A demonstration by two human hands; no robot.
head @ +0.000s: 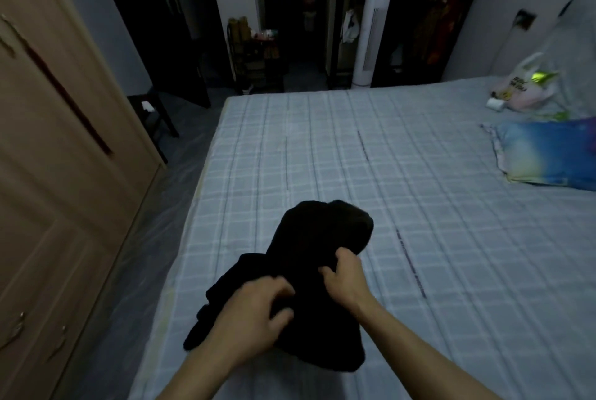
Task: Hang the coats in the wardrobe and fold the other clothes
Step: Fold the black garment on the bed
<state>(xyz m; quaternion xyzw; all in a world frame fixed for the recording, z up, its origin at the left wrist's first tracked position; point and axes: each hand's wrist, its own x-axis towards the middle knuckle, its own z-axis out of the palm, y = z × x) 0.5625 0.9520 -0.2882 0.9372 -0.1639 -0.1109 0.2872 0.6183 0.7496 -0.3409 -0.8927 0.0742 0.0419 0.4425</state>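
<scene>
A black garment (pixel 309 270) lies bunched on the bed (pixel 419 206) near its left edge. The left hand (pixel 254 315) and the right hand (pixel 343 274) both grip its cloth with curled fingers. A closed wardrobe (pixel 64 174) stands left of the bed.

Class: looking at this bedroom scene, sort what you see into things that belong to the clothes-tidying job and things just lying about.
Part of the job:
black garment, gripped by the left hand and right hand
wardrobe
bed, the work surface

Just lying about:
blue pillow
plastic bag
white tower fan
</scene>
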